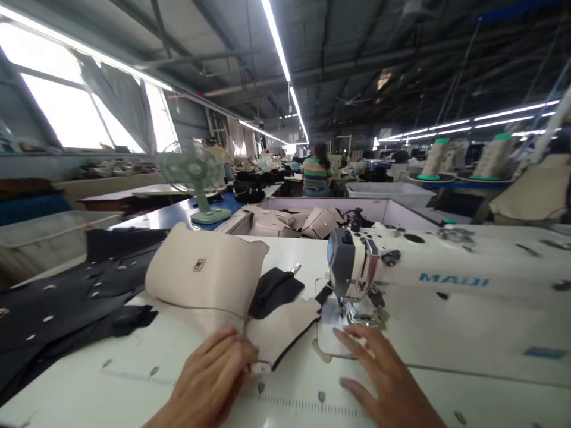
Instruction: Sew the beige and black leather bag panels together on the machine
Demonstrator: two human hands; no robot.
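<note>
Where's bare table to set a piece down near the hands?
Bare table lies left of the left hand, below the black pieces, and between both hands along the ruler marks. It is crowded around the beige piece and presser foot, by the right hand.

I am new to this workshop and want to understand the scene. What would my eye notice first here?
Most striking is the white sewing machine at centre right, its needle head over the table. Just left of it lies a beige bag piece with a small metal badge; the left hand presses its lower edge, and the right hand rests flat below the needle. A pile of black pieces covers the table's left side.
</note>
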